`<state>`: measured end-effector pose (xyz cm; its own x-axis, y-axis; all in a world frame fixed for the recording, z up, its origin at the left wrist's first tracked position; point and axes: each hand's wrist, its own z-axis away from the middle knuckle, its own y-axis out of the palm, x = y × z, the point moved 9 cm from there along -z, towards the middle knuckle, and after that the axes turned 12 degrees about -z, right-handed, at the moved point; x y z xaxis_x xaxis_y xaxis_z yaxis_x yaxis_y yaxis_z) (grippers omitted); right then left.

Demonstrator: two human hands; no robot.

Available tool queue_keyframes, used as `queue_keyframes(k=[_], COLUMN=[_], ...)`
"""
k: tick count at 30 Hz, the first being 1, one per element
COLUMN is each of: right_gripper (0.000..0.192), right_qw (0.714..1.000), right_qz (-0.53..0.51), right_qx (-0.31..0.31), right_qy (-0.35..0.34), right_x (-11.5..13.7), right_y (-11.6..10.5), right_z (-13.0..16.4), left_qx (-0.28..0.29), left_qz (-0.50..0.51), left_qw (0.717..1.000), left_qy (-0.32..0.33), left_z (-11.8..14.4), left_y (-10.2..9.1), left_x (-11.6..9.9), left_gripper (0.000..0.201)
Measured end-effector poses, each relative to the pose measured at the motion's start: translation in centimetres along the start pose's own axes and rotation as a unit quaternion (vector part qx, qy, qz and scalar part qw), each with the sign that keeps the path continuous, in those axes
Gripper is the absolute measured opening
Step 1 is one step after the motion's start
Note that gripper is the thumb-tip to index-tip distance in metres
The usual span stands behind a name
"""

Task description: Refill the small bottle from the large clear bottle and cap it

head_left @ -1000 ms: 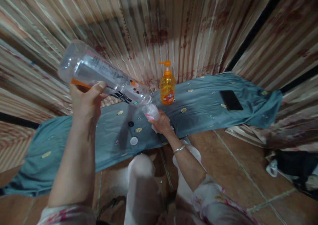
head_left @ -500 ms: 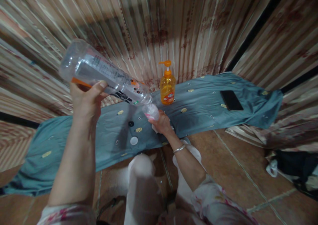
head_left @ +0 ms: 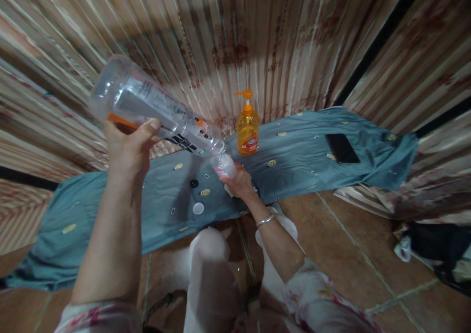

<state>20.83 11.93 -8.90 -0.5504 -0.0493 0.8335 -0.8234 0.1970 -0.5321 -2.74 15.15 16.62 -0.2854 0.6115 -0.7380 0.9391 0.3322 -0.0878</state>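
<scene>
- Here we see, from a head-worn camera looking down, a person's two bare arms reaching out over a blue-grey cloth (head_left: pixel 294 146) spread on a tiled floor (head_left: pixel 342 254).
- Our left hand (head_left: pixel 127 144) is raised and closed around a large clear plastic bottle (head_left: pixel 154 112), gripping it near its middle with the thumb lying on top and the fingers underneath.
- The large bottle is tipped steeply, its base high and to the left of the hand, its neck pointing down and to the right, well beyond the grip.
- Our right hand (head_left: pixel 240 182) rests low on the cloth, fingers wrapped around a small clear bottle (head_left: pixel 223 165) that stands nearly upright; the small bottle pokes up out of the top of the hand.
- The mouth of the large bottle sits just above the mouth of the small one; we cannot tell whether they touch.
- A silver bangle (head_left: pixel 265 219) circles the right wrist.
- An orange pump dispenser (head_left: pixel 247 127) stands upright on the cloth just behind the small bottle.
- A white cap (head_left: pixel 198 208) and a small dark cap (head_left: pixel 194 183) lie on the cloth between the two arms.
- A black phone (head_left: pixel 342 148) lies flat on the cloth, well apart to the right.
- A striped curtain (head_left: pixel 235 38) hangs behind everything.
</scene>
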Motion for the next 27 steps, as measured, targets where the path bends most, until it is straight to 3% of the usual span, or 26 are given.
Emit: queue_keyframes(k=[12, 21, 27], right_gripper=[0.05, 0.049, 0.048], right_qw=[1.0, 1.0, 1.0], right_qz=[-0.004, -0.019, -0.028], right_qx=[0.011, 0.007, -0.008], right_qy=[0.015, 0.008, -0.01], right_x=[0.24, 0.12, -0.37], right_y=[-0.13, 0.01, 0.32], right_z=[0.04, 0.0, -0.16], left_qx=[-0.006, -0.003, -0.045], left_qz=[-0.011, -0.002, 0.015], left_qw=[1.0, 1.0, 0.999], left_qy=[-0.005, 0.017, -0.02], left_z=[0.04, 0.12, 0.9], left_y=[-0.09, -0.02, -0.83], left_x=[0.02, -0.55, -0.1], left_gripper=[0.093, 0.11, 0.087])
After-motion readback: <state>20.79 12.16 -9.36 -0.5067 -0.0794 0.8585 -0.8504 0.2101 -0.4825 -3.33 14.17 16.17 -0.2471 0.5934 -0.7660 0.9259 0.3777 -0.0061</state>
